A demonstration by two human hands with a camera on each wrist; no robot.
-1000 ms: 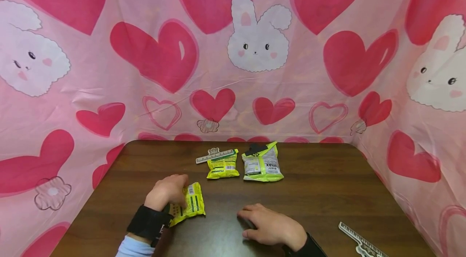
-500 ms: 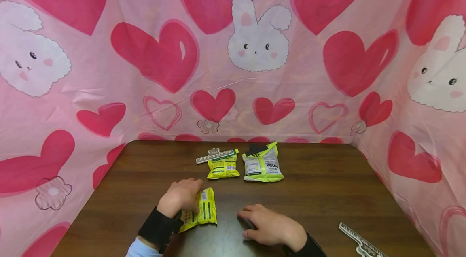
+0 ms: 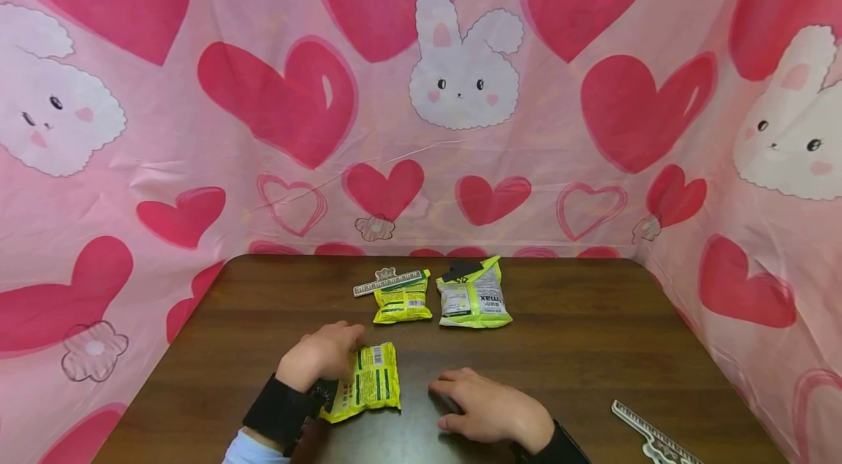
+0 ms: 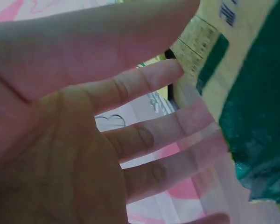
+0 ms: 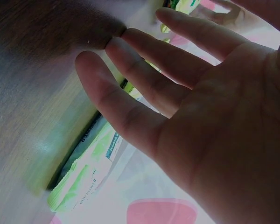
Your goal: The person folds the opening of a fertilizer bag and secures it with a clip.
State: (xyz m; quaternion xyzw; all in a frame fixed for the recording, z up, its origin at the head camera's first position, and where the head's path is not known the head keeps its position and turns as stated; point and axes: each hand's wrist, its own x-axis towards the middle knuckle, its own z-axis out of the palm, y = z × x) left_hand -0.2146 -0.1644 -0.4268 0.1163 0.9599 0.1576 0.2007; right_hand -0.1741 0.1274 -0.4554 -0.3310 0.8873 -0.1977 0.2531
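Observation:
My left hand (image 3: 322,356) lies on the left edge of a yellow snack packet (image 3: 368,383) on the brown table (image 3: 579,347). In the left wrist view its thumb lies over the packet (image 4: 242,93) and its fingertips (image 4: 175,70) meet the packet's edge, pinching it. My right hand (image 3: 490,409) rests palm down on the table just right of the packet, fingers relaxed and holding nothing. In the right wrist view its spread fingers (image 5: 130,46) hover over the wood, and a yellow-green packet (image 5: 84,182) shows beyond them.
Two more yellow packets (image 3: 403,301) (image 3: 475,296) lie side by side at the back middle. A white toothed clip (image 3: 388,280) sits on the left one, a black clip (image 3: 460,270) on the right one. Another white clip (image 3: 654,438) lies near the front right edge. Pink heart-print cloth walls the table.
My left hand has slid the yellow packet to the right, closer to the right hand, and turned it a little. The right hand has stayed still.

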